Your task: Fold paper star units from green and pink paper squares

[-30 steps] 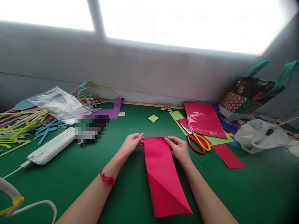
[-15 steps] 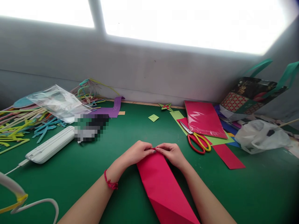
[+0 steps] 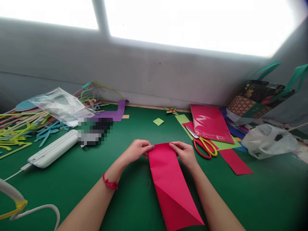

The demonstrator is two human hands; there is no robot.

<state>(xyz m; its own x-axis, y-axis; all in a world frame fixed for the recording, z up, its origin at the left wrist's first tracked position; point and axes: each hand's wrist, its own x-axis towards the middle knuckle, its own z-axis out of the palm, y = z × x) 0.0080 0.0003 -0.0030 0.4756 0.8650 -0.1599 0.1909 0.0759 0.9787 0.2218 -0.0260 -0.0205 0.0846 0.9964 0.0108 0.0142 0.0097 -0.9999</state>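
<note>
Red paper strip (image 3: pixel 169 179), long, matte and rectangular, lies flat on the green table mat (image 3: pixel 72 179) straight ahead, its far end between both hands. Left hand (image 3: pixel 134 150) pinches the far left corner, fingers curled, thumb and forefinger closed on the edge; right hand (image 3: pixel 184 152) pinches the far right corner likewise. Progress, as judged: one diagonal crease crosses the near end, which seems folded over into a triangle; the far end looks flat and unfolded, so most of the folding appears left to do. Surface is smooth, creases crisp. Just right of the strip, red-and-yellow-handled scissors (image 3: pixel 201 142) rest on lime and red sheets, beside a glossy packet of red paper (image 3: pixel 209 123). A small lime folded square (image 3: pixel 158 121) and a green-red paper star (image 3: pixel 171 110) lie farther back. Far right: crumpled white plastic bag (image 3: pixel 269 141) and a patterned tote. Left: white oblong device (image 3: pixel 51 154) with cable, clear crinkled bag, heap of coloured strips (image 3: pixel 21 128).
</note>
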